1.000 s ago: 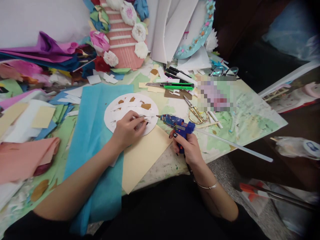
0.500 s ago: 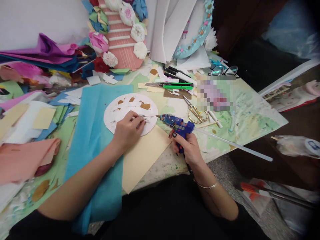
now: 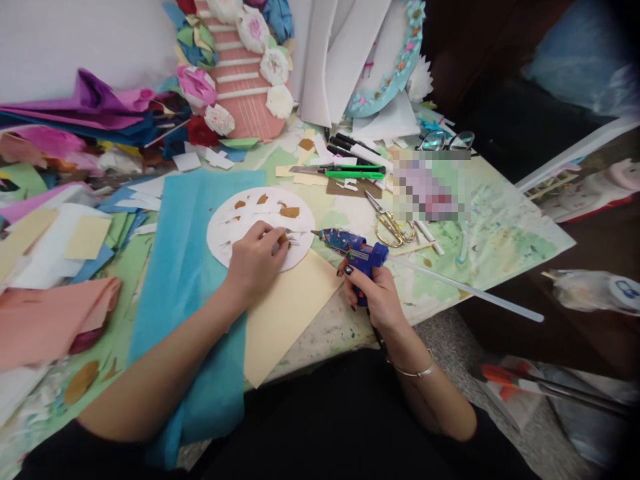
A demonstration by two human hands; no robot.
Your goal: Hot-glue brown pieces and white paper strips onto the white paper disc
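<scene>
A white paper disc (image 3: 300,247) with cut openings and slits lies on blue crepe paper (image 3: 185,267) and a cream sheet (image 3: 290,320). My left hand (image 3: 257,257) rests on the disc's lower part, its thumb and fingers bent together at the slits; whatever they pinch is too small to name. My right hand (image 3: 375,293) is wrapped round the handle of a blue hot glue gun (image 3: 353,247), whose nozzle points left at the disc's right edge. A long clear glue stick (image 3: 480,291) sticks out of the gun's back.
Gold-handled scissors (image 3: 390,223), a green craft knife (image 3: 355,172) and several pens (image 3: 357,148) lie beyond the glue gun. Eyeglasses (image 3: 445,141) sit at the back. Paper scraps (image 3: 90,233) cover the left side. A pink flower-trimmed panel (image 3: 240,73) stands behind.
The fingertips of my left hand have shifted slightly on the disc, and a brown spot now shows between them. My right hand and the glue gun stay in place.
</scene>
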